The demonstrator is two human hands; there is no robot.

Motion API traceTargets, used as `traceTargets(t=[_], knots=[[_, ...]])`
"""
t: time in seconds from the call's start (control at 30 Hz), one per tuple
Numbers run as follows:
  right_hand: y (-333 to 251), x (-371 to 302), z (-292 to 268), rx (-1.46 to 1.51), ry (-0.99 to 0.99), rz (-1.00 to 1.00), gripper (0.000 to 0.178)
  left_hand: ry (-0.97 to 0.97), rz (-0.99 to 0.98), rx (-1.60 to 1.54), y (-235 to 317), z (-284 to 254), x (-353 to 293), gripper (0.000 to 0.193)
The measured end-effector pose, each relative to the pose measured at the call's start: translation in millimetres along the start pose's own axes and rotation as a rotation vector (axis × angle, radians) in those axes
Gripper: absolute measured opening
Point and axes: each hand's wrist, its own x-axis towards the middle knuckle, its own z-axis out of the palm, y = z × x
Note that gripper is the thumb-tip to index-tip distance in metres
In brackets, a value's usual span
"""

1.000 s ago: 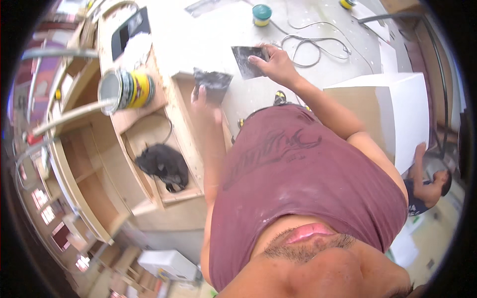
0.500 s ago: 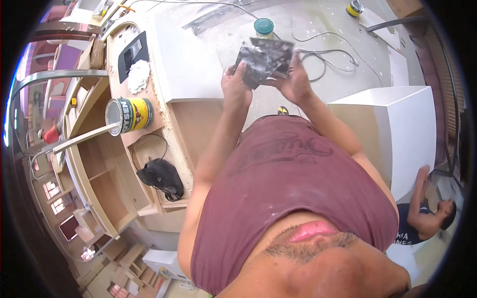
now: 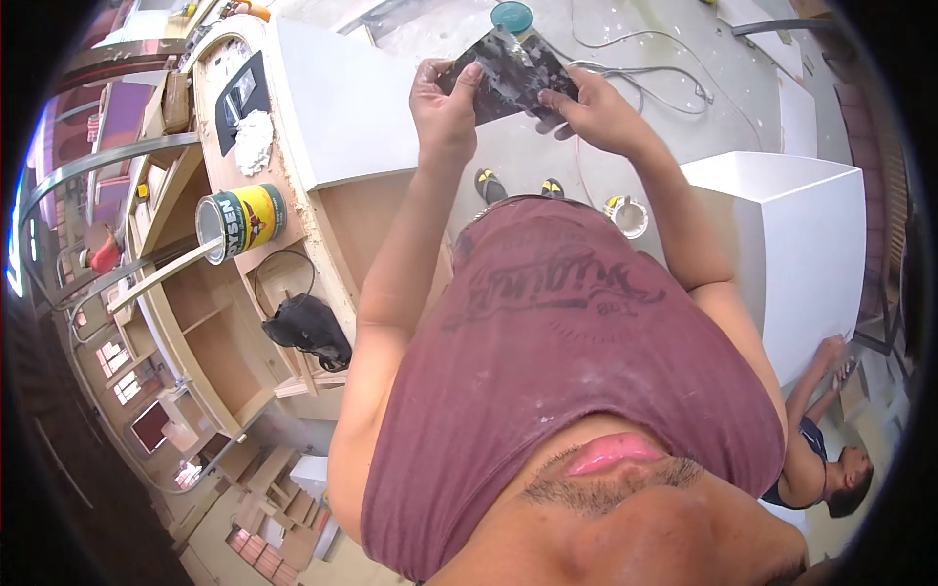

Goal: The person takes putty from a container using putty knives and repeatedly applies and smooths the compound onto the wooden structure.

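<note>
Left grip (image 3: 443, 112) and right grip (image 3: 596, 110), closed, pinch opposite edges of dark plates (image 3: 510, 76), seemingly overlapped between them.

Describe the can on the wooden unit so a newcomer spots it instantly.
Start at the long wooden unit on the picture's left. Along it, between the crumpled white lump and the black bag, is a round can. Its yellow-and-green wrap sets it apart from both neighbours, one plain white, the other black.

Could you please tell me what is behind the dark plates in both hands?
Beyond the dark plates, a teal-topped container and grey floor can be seen. The plates cover part of the container; whatever else lies behind them is hidden.
</note>
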Motion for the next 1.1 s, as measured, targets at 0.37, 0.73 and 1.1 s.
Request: traceTargets(t=[0.37, 0.73, 1.1], knots=[[27, 18, -15, -0.009, 0.188, -0.206, 0.058, 0.139, -0.016, -0.116, 28, -25, 9, 0.024], [23, 36, 28, 0.023, 0.162, -0.037, 0.052, -0.006, -0.058, 0.099, 20, -28, -45, 0.035], [22, 38, 29, -0.296, -0.022, -0.193, 0.050, -0.104, -0.225, 0.671, 48, -35, -72, 0.035]])
